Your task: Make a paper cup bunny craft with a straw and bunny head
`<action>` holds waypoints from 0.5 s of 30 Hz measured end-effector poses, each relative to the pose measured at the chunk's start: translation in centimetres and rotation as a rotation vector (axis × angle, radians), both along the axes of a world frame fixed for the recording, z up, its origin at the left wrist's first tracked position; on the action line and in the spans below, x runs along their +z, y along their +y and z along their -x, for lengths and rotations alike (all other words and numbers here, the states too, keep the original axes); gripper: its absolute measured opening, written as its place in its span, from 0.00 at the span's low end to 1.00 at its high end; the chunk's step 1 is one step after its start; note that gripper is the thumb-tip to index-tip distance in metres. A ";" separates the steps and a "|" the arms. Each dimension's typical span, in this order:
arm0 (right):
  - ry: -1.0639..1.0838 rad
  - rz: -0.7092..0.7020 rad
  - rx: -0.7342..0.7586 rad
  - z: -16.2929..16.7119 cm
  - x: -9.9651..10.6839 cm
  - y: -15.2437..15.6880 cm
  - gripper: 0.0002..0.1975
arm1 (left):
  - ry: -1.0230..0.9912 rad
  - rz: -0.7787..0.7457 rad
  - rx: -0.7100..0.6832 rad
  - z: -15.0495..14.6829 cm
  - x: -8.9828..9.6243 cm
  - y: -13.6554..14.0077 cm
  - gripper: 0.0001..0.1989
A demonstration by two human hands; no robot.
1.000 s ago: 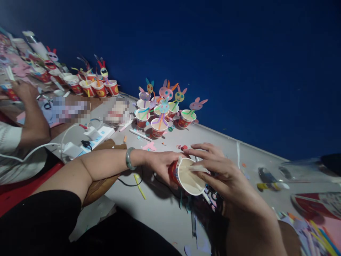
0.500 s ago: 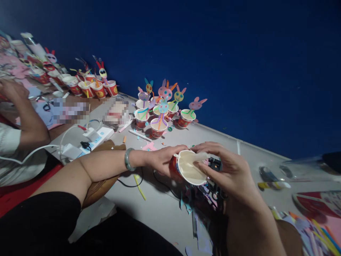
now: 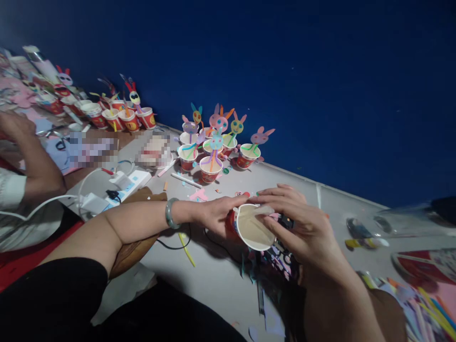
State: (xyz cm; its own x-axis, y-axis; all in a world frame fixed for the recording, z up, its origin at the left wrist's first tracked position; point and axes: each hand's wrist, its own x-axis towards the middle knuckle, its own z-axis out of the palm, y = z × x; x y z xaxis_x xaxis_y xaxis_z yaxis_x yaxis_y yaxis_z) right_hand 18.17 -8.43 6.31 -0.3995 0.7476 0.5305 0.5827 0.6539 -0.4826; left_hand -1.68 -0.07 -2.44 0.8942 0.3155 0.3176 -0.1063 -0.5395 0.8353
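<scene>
My left hand (image 3: 215, 212) is closed around a red paper cup (image 3: 253, 233), whose pale open mouth tilts toward me. My right hand (image 3: 308, 225) is at the cup's right side, thumb and fingers pinching a whitish translucent piece (image 3: 262, 210) at the upper rim. Its exact kind I cannot make out. Part of the cup's outer wall is hidden by both hands. Behind and below the cup lies a dark cluttered patch with colored scraps (image 3: 280, 263).
Several red cups with paper rabbit figures (image 3: 211, 170) stand by the blue wall. More cups (image 3: 130, 121) are at left, near another person's arm (image 3: 37, 147). A white power strip (image 3: 131, 185) with cables lies on the table. Colored strips (image 3: 423, 308) lie at lower right.
My right hand's fingers have shifted slightly over the cup's rim, and less of the translucent piece shows. My left hand still holds the cup. The view has moved slightly.
</scene>
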 end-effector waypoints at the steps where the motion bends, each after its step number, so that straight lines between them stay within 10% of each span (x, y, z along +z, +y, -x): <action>1: -0.012 -0.006 0.008 0.0 0.0 0.0 0.05 | 0.005 0.003 0.000 0.0 0.0 0.0 0.37; 15: -0.078 -0.098 -0.095 0.6 -0.7 -0.5 0.07 | -0.021 0.092 0.044 0.1 1.8 -0.3 0.35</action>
